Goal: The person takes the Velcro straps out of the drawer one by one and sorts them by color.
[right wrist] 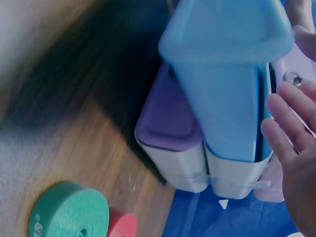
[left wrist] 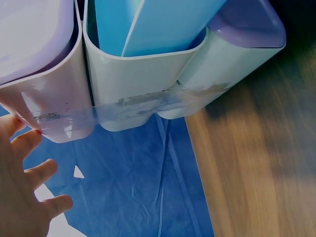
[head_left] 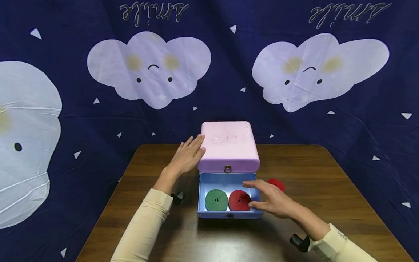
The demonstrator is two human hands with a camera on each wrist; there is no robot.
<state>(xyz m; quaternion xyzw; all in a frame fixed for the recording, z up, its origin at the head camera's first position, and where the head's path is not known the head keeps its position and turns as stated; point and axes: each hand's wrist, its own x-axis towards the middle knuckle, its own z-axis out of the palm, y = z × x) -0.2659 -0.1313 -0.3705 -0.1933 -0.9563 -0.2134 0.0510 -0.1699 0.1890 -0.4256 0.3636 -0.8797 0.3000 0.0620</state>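
A small drawer unit [head_left: 229, 142] with a pink top stands on the table, its blue drawer [head_left: 212, 182] pulled out. Inside the drawer lie a green roll of strap [head_left: 212, 205] and a red roll [head_left: 235, 205], side by side. My left hand [head_left: 186, 156] rests against the unit's left side, fingers extended along the pink edge. Above the drawer's right wall is my right hand [head_left: 275, 198], thumb and fingers spread, the thumb tip close to the red roll. Another red roll [head_left: 276, 183] shows on the table behind this hand.
The right wrist view shows a green roll [right wrist: 69, 212] on the table, beside a red one. The unit's lower drawers [right wrist: 168, 118] are shut, with clear tape [left wrist: 133, 106] along its body. Behind the wooden table [head_left: 157, 156] hangs a blue cloth with clouds [head_left: 150, 69].
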